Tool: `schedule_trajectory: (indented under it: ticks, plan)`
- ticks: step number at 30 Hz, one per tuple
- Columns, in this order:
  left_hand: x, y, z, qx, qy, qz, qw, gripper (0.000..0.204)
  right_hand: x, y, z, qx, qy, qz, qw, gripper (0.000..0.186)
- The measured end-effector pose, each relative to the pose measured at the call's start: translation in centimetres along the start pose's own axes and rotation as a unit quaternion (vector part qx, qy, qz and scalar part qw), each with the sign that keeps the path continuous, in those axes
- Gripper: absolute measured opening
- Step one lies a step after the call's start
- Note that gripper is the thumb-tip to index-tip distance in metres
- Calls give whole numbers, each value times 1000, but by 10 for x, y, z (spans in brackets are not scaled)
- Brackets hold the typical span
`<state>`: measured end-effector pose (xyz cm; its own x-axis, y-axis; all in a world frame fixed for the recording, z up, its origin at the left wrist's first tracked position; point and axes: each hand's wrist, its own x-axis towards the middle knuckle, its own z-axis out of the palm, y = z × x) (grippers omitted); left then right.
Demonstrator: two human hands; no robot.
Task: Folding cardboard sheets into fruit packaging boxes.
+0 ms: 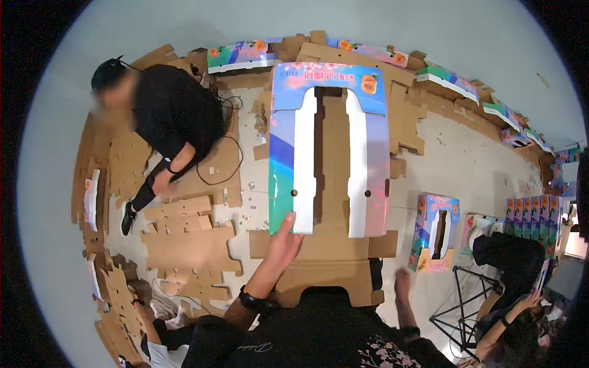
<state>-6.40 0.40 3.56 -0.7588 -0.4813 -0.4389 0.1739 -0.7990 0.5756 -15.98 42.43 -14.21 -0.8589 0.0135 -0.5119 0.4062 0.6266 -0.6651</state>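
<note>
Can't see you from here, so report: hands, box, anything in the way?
Left hand gripping printed box, near-left corner. Right hand off it, apparently empty. Box open down its middle. Second box to the right, apart.

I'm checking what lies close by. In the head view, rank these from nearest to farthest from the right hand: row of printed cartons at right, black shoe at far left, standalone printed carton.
From the right hand:
1. Standalone printed carton: just ahead, to the right.
2. Row of printed cartons: farther right.
3. Black shoe: far across, left.
</note>
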Motion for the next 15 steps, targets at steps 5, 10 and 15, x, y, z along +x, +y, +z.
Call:
schedule_trajectory:
  ticks: [5, 10, 15]
  plan:
    - [-11, -5, -6, 30, 12, -7, 999, 43, -64, 189, -23, -227, -215, 201, 928, 21]
    - [-15, -4, 3, 38, -22, -6, 999, 41, -83, 210, -22, -177, -218, 236, 930, 24]
    - [-14, -7, 4, 54, 1, -15, 998, 41, -75, 186, -11, -122, -196, 218, 948, 27]
